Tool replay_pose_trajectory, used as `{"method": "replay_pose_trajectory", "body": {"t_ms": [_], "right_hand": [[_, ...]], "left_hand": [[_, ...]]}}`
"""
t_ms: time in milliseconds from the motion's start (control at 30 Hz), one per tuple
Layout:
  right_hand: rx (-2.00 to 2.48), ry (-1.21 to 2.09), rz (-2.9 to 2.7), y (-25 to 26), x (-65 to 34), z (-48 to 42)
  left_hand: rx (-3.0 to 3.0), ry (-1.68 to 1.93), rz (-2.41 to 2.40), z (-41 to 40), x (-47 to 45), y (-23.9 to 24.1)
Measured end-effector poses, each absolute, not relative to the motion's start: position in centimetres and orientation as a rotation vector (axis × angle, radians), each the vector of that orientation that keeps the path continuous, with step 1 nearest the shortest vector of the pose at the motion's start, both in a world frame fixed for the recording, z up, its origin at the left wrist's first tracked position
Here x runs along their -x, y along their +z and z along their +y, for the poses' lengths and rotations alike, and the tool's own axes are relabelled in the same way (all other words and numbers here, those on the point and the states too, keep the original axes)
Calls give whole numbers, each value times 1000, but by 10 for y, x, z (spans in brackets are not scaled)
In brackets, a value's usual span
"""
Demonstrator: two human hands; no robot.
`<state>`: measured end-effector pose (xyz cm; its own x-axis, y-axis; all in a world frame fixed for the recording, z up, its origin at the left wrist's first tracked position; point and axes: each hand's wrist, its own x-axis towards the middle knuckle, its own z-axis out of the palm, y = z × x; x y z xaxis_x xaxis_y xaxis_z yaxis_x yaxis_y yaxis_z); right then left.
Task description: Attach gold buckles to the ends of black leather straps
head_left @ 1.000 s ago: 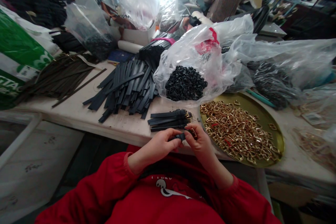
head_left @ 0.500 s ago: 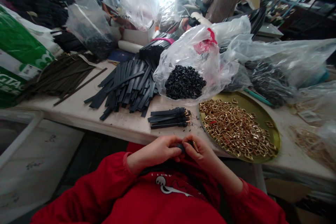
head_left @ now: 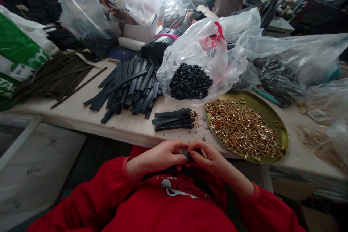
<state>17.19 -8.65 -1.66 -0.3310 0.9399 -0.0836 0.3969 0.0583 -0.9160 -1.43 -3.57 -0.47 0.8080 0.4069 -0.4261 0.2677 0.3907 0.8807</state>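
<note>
Brown strips (head_left: 62, 76) are heaped beside a green-and-white bag (head_left: 27, 49). A white roll (head_left: 132, 43) is seen just behind a blue packet (head_left: 119, 54).

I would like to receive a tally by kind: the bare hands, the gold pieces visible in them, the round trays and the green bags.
Left hand and right hand: 2
Gold piece in the hands: 1
Round tray: 1
Green bag: 1
Total: 5
</note>
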Motion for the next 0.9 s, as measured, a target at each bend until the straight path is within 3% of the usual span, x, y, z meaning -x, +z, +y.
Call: {"method": "replay_pose_trajectory", "body": {"t_ms": [167,367,667,900], "right_hand": [[1288,1048,-2102,-14,-167,-83],[1451,1114,-1722,-33,-163,-86],[1440,1018,-1778,-42,-159,-84],[1643,449,-1747,-43,-162,-36]], "left_hand": [[-1315,140,745,-38,12,-4],[-1434,96,846,-28,12,-3],[-1692,2,804,-19,11,1],[-2193,260,1064,12,-6,-1]]}}
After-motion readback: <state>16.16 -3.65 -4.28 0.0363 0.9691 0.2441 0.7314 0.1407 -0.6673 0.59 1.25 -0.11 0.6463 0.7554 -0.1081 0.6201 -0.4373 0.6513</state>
